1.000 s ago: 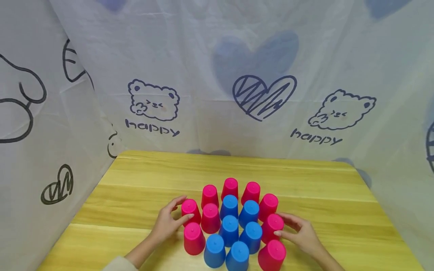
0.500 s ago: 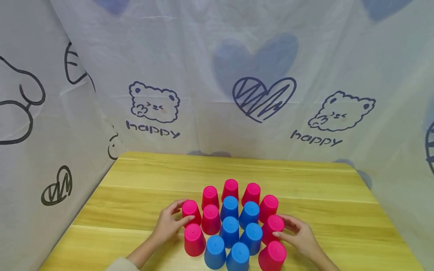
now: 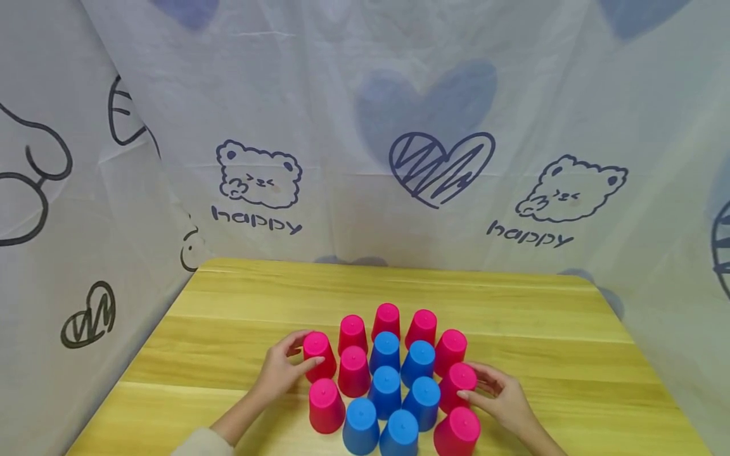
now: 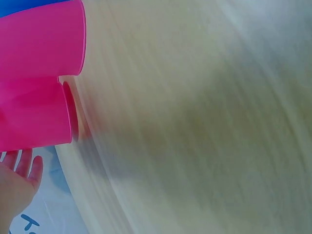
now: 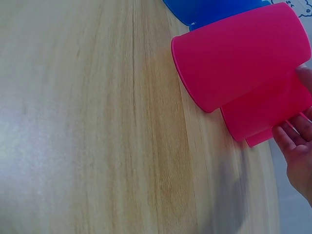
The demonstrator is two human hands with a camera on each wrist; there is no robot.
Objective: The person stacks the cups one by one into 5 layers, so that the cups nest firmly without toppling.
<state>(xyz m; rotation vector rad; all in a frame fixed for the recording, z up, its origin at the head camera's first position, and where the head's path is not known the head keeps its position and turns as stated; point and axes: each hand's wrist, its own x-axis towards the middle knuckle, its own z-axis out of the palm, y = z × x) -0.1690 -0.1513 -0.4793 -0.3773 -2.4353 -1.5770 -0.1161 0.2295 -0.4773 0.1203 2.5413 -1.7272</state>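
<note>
Upside-down pink and blue cups stand in a cluster on the wooden table. In the head view, my left hand (image 3: 283,367) grips a pink cup (image 3: 320,362) at the cluster's left side, thumb in front and fingers behind. The left wrist view shows that pink cup (image 4: 34,117) beside a nearer pink cup (image 4: 41,41), its rim tipped slightly. On the right, my right hand (image 3: 509,400) holds another pink cup (image 3: 458,385) between thumb and fingers. Below its fingers in the right wrist view, the held cup (image 5: 265,107) is partly covered by a front pink cup (image 5: 239,56).
Several blue cups (image 3: 385,391) fill the cluster's middle and front. More pink cups (image 3: 386,322) line its back, and a front-right pink cup (image 3: 457,430) stands near the right hand. The table (image 3: 228,304) meets a printed cloth (image 3: 342,209) behind.
The left hand's pink cup has shifted slightly left and away from the neighbouring pink cups. The right hand keeps its hold almost in place. The head view has tilted a little.
</note>
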